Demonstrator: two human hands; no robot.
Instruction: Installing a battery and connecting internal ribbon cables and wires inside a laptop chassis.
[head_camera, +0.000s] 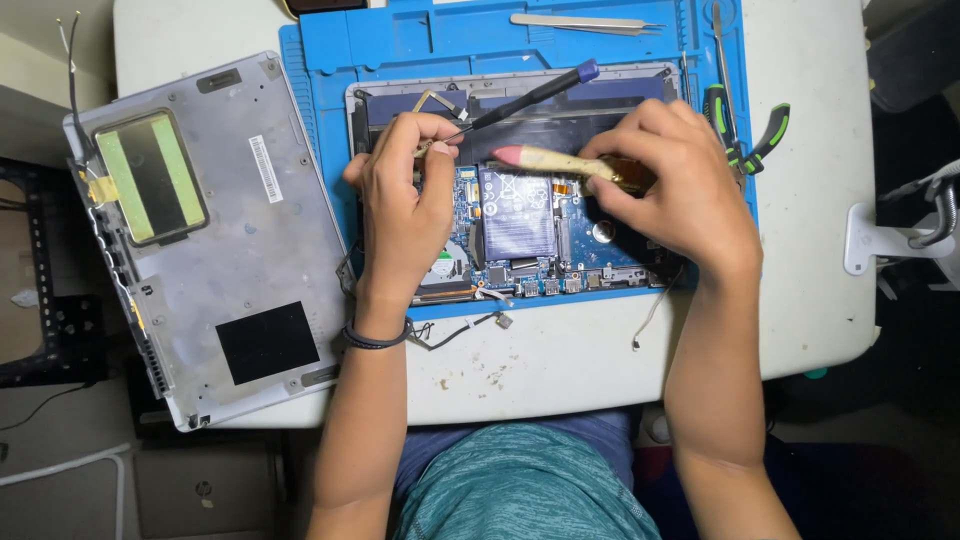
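Observation:
An opened laptop base (520, 240) with its circuit board and a dark battery pack lies on a blue work mat (400, 40). My left hand (400, 200) rests over the board's left side and holds a screwdriver (530, 95) with a black shaft and blue cap, slanting up to the right. My right hand (680, 190) hovers over the board's right side and grips a wooden-handled brush (550, 160) with a pink end, pointing left across the board.
A silver laptop bottom cover (215, 240) lies inside-up at the left on the white table (600, 360). Metal tweezers (585, 22) rest at the mat's top. Green-handled pliers (745, 135) sit at the mat's right edge. Loose thin cables (470, 325) trail near the front.

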